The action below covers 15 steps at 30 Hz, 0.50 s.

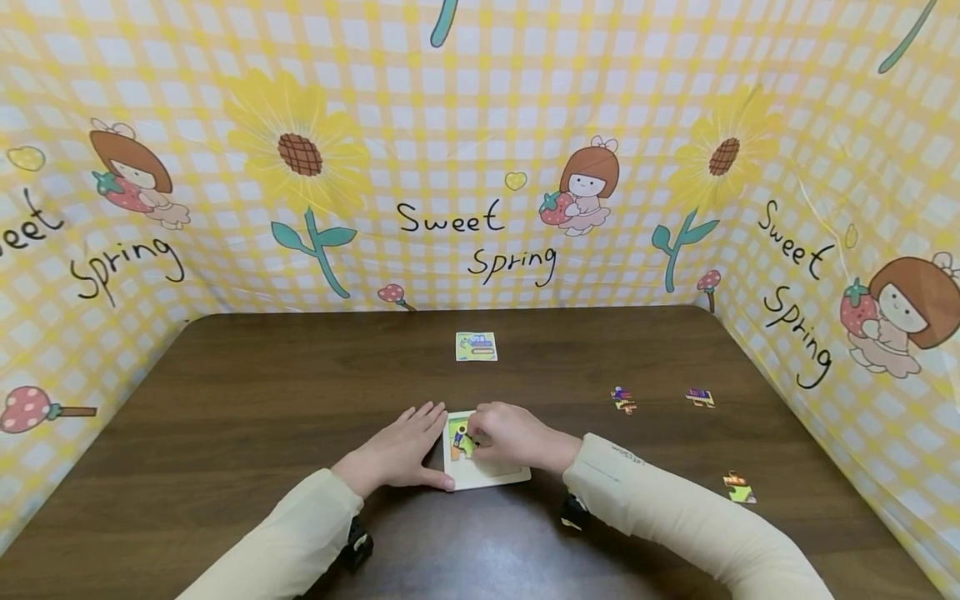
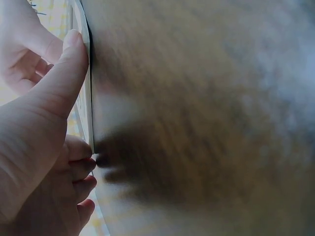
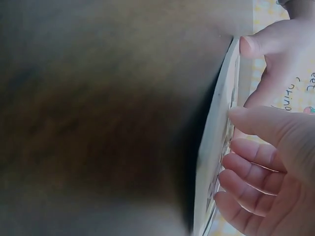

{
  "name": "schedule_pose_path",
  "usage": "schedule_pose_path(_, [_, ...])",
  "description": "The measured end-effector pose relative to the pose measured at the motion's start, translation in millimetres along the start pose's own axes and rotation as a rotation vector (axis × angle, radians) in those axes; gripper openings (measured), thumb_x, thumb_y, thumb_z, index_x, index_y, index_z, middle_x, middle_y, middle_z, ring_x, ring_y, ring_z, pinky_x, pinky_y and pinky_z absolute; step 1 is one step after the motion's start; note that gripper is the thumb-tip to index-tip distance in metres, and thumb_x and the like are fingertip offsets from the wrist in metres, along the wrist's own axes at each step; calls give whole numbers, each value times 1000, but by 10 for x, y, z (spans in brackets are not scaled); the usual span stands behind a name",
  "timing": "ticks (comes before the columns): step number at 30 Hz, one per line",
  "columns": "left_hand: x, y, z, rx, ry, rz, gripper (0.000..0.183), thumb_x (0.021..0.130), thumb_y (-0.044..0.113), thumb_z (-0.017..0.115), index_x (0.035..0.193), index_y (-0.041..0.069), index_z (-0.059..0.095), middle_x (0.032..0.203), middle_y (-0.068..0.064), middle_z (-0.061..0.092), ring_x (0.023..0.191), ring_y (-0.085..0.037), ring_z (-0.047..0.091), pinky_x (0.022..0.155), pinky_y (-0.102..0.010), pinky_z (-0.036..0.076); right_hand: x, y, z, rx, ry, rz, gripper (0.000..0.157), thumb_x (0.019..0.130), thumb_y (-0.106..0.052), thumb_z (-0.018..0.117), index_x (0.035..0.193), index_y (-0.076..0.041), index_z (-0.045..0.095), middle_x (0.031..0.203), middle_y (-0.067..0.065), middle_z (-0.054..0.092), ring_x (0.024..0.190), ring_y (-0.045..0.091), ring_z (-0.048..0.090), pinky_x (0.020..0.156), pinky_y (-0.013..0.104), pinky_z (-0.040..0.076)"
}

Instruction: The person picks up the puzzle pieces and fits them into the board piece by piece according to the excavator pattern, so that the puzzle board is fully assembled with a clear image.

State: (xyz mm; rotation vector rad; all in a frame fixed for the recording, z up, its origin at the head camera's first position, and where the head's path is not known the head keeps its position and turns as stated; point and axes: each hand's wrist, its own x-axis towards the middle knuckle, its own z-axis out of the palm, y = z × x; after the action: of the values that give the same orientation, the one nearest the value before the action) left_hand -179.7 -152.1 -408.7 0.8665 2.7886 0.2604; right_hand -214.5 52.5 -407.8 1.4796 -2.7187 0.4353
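In the head view a white-framed jigsaw tray lies on the table between both hands. Several colourful pieces fill its left part, and the right hand hides some of the rest. My left hand rests beside the tray's left edge, fingers stretched forward, its thumb touching the near left corner. My right hand reaches over the tray with bent fingers, and its thumb and forefinger pinch a green jigsaw piece at the picture. In the right wrist view the right thumb and fingertips come down on the tray's surface.
Three loose jigsaw pieces lie to the right: one purple and orange, one purple and one green and orange. A small picture card lies behind the tray. A yellow checked cloth walls the table's back and sides.
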Motion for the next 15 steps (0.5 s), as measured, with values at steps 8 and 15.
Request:
schedule_pose_path(8, [-1,3,-15,0,-7,-8,99,76,59,63,138,-11,31,144,-24,26,134,-35,20,107,-46,16,15,12,22,-41,-13,8,14,73,-13,73,70,-12,60,66,-6,42,60,7,38,52,17,31])
schedule_pose_path(15, [1,-4,1,2,-7,0,99,76,60,62,138,-11,31,144,-24,26,134,-35,20,107,-46,16,-9,11,35,-37,-4,-17,18,75,-15,75,92,-15,71,78,-4,55,66,5,46,57,16,40])
